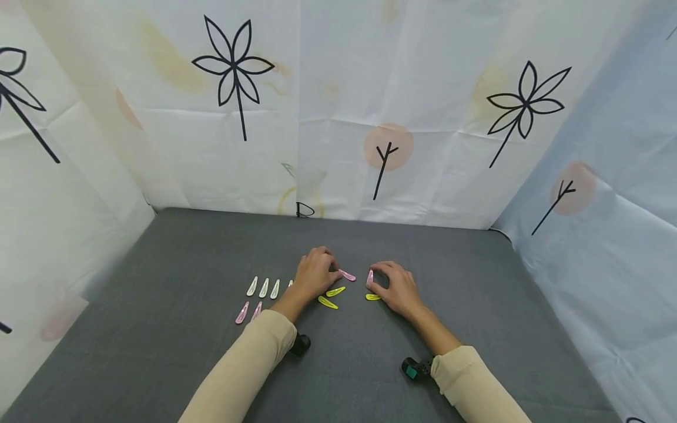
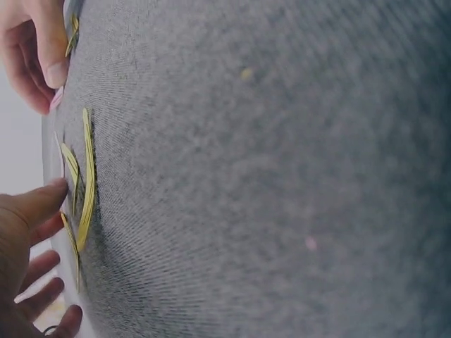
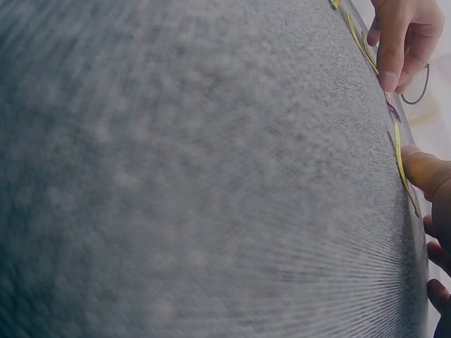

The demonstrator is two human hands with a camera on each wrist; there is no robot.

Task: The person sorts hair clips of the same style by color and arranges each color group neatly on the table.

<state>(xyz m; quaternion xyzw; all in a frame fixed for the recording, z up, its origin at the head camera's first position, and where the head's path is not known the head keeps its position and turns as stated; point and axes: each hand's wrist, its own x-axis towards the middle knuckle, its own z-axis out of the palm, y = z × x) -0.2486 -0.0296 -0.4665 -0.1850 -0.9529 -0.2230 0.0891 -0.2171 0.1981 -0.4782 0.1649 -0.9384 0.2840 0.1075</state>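
My left hand (image 1: 316, 274) pinches one end of a pink hair clip (image 1: 348, 275) between thumb and fingers, low over the table. Opposite it, my right hand (image 1: 395, 288) holds another pink hair clip (image 1: 369, 276) between thumb and index finger. Two yellow hair clips (image 1: 328, 302) lie just below the left fingers. A third yellow clip (image 1: 372, 297) lies under the right thumb, partly covered by it. From the left wrist, the yellow clips (image 2: 87, 176) show close to the left thumb; in the right wrist view one yellow clip (image 3: 400, 158) runs alongside the right thumb.
Left of the left forearm, several white hair clips (image 1: 263, 288) form a row, with pink clips (image 1: 242, 312) in a row below; the forearm hides part of both. Grey cloth (image 1: 338, 376) covers the table. Patterned white curtains (image 1: 338, 117) stand behind and at both sides.
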